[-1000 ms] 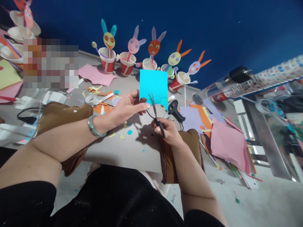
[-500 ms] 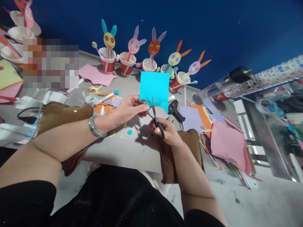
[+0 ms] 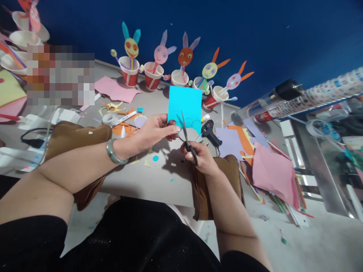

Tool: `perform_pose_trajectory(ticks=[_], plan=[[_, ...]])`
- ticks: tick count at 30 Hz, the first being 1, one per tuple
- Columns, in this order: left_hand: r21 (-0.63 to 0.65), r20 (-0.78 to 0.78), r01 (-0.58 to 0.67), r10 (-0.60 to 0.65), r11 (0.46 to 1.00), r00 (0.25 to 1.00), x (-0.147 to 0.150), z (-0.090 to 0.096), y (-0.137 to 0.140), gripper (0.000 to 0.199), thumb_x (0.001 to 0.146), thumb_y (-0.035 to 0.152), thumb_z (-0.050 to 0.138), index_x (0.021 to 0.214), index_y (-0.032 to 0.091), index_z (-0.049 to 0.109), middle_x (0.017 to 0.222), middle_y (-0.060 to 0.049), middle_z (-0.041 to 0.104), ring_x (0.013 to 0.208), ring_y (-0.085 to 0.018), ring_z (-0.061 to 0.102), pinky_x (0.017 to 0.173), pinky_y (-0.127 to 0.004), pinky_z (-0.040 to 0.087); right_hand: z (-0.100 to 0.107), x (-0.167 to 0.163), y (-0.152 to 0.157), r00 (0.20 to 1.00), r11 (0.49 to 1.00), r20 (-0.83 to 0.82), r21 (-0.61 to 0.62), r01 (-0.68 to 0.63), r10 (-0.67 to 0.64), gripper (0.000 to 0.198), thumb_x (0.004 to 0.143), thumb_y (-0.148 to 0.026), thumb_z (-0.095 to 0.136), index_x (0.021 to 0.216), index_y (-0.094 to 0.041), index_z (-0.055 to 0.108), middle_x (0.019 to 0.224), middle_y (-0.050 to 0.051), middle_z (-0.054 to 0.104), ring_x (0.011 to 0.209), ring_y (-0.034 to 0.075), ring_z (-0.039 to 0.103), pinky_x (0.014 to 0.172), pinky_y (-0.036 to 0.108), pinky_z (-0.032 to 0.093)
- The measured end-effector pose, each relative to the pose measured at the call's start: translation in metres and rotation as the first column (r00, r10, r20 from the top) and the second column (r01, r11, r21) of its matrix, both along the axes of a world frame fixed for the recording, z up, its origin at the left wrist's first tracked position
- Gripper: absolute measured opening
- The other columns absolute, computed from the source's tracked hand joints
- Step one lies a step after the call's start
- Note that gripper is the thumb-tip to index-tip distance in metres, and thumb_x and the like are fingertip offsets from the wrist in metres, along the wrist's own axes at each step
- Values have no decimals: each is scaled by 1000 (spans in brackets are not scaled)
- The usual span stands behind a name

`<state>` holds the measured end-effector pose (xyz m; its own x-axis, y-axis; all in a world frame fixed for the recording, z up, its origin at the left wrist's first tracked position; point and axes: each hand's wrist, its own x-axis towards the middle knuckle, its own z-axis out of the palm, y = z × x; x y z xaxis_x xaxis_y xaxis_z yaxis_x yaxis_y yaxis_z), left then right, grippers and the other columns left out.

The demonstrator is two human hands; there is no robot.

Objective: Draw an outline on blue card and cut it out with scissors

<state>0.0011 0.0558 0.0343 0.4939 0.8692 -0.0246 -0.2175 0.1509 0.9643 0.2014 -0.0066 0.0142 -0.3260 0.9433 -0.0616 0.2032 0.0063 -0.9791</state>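
Observation:
My left hand (image 3: 161, 130) pinches the lower left edge of a bright blue sheet of paper (image 3: 185, 100), held up above the table. Drawn circles show along the sheet's lower part, and its bottom edge is cut in a curve. In my right hand (image 3: 200, 156) is a pair of black-handled scissors (image 3: 185, 130), blades pointing up and lying across the sheet near the circles. A small blue paper disc (image 3: 155, 158) and a tiny blue scrap (image 3: 171, 180) lie on the table below.
Red paper cups (image 3: 129, 75) with paper rabbit figures line the blue wall. A black glue gun (image 3: 211, 134) lies right of the sheet, near purple paper (image 3: 228, 139) and pink paper (image 3: 273, 172). Brown cushions (image 3: 76, 141) sit under my forearms. A tape roll (image 3: 109, 119) and paper scraps lie left.
The blue sheet has turned slightly, its right edge shifting a little left. Both hands keep their grips and have barely moved.

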Motion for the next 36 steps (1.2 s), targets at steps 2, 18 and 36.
perform_pose_trajectory(ticks=[2, 18, 36], plan=[[-3, 3, -3, 3, 1000, 1000, 0, 1, 0, 29, 73, 35, 78, 72, 18, 54, 63, 2, 60, 59, -9, 59, 60, -25, 50, 0, 0, 0, 1000, 1000, 2, -5, 7, -7, 58, 72, -74, 72, 63, -20, 53, 59, -3, 49, 56, 10, 38, 56, 27, 31], [-14, 38, -37, 37, 999, 999, 0, 3, -2, 23, 75, 26, 75, 73, 17, 54, 64, 3, 59, 59, -8, 60, 59, -22, 49, -1, 0, 0, 1000, 1000, -19, -7, 21, -21, 59, 71, -73, 74, 62, -19, 53, 59, -4, 48, 55, 9, 37, 56, 27, 30], [-16, 37, -46, 47, 999, 998, -1, 5, -1, 22, 75, 25, 74, 75, 18, 53, 63, 5, 57, 58, -7, 59, 59, -21, 49, -3, 1, 0, 999, 1000, -39, -14, 26, -26, 60, 68, -74, 77, 63, -19, 54, 60, -3, 53, 56, 10, 40, 56, 27, 31]])
